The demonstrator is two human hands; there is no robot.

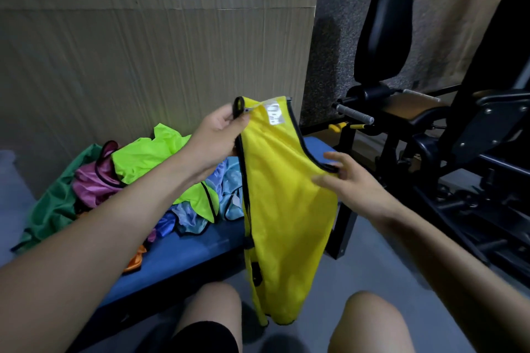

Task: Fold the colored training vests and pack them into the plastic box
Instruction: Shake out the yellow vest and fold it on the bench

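A yellow vest (284,209) with black trim hangs in the air in front of my knees. My left hand (218,137) pinches its upper shoulder strap. My right hand (344,180) grips the black-trimmed edge on the vest's right side, fingers partly spread. To the left, a heap of vests (137,180) lies on a blue padded bench (186,252): green, pink, neon green, light blue and orange ones. No plastic box is in view.
A large cardboard sheet (143,51) stands behind the bench. Black gym equipment (430,123) with handles and pads fills the right side. Grey floor (387,266) lies between the bench and the machine. My knees are at the bottom.
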